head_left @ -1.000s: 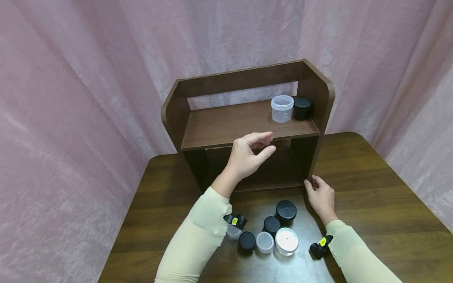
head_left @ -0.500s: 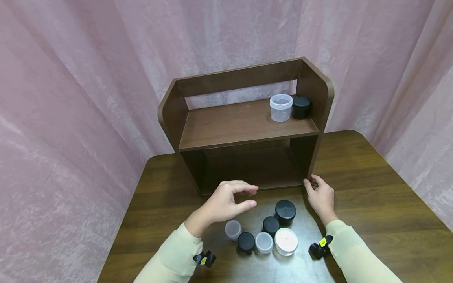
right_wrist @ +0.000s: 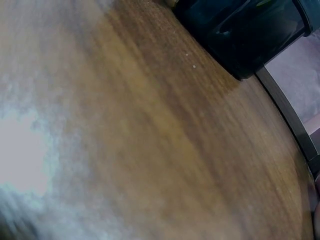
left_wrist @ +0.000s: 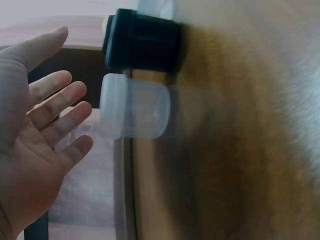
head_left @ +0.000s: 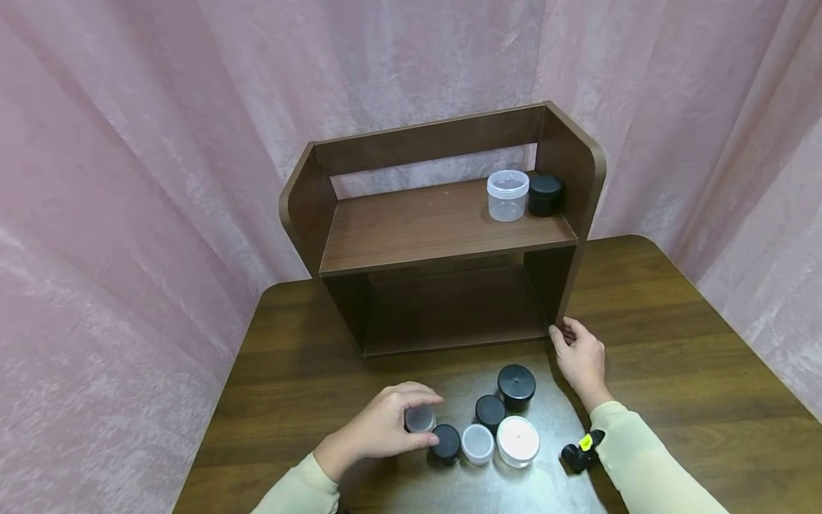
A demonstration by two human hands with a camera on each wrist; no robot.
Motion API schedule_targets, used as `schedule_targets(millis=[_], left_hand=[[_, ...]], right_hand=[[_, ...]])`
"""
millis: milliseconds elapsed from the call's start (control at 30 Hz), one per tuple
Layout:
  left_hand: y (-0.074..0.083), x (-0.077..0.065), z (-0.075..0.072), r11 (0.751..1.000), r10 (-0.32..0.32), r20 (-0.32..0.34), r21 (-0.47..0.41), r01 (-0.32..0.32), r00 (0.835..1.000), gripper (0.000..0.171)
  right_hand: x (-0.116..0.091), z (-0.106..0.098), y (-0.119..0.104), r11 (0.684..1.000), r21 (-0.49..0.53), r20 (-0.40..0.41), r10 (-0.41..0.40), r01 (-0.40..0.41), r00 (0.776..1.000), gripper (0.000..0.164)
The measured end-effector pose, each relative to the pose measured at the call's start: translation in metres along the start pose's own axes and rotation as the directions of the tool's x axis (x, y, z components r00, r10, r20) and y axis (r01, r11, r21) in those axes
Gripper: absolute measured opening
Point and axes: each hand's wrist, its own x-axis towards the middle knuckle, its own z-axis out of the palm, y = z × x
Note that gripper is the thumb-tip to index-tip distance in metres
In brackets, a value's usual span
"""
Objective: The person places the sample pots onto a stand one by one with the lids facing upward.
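My left hand (head_left: pixel 382 427) hovers over a small translucent jar (head_left: pixel 420 419), its thumb and fingers spread around it. In the left wrist view the fingers stand apart from the translucent jar (left_wrist: pixel 135 106), which is upright on the table. Just right of that jar sits a small black-lidded jar (head_left: pixel 446 443). My right hand (head_left: pixel 581 362) holds the lower right front corner of a brown wooden desktop shelf (head_left: pixel 398 275), thumb on the inner side and fingers on the outer side. Only a sliver of this hand shows in the right wrist view.
Further jars stand on the table (head_left: pixel 276 400): a translucent jar (head_left: pixel 478 444), a white-lidded jar (head_left: pixel 518 440), a black jar (head_left: pixel 491 412) and a larger black jar (head_left: pixel 516 386). On the upper shelf sit a clear jar (head_left: pixel 507 196) and a black jar (head_left: pixel 545 195).
My left hand has come down from in front of the shelf, empty, to the translucent jar at the left of the group. The right hand has stayed at the shelf corner.
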Motion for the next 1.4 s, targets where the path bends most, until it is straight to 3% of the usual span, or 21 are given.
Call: schedule_targets(millis=[300, 500, 833, 1400], left_hand=[[0.000, 0.003, 0.015, 0.995, 0.051, 0.082, 0.082, -0.058, 0.995, 0.064], [-0.002, 0.003, 0.020, 0.995, 0.037, 0.112, 0.091, -0.047, 0.993, 0.062], [-0.002, 0.002, 0.023, 0.996, 0.035, 0.131, 0.080, -0.046, 0.991, 0.052], [-0.004, 0.001, 0.026, 0.996, 0.031, 0.137, 0.074, -0.041, 0.990, 0.051]], right_hand=[[0.000, 0.001, 0.000, 1.000, -0.008, -0.004, -0.003, 0.003, 1.000, 0.037], [0.001, 0.000, 0.000, 1.000, -0.004, 0.001, 0.007, -0.007, 1.000, 0.038], [0.000, 0.000, -0.001, 1.000, 0.005, -0.004, -0.004, 0.004, 1.000, 0.037], [-0.001, 0.000, -0.001, 1.000, 0.002, -0.008, -0.011, 0.011, 1.000, 0.035]])
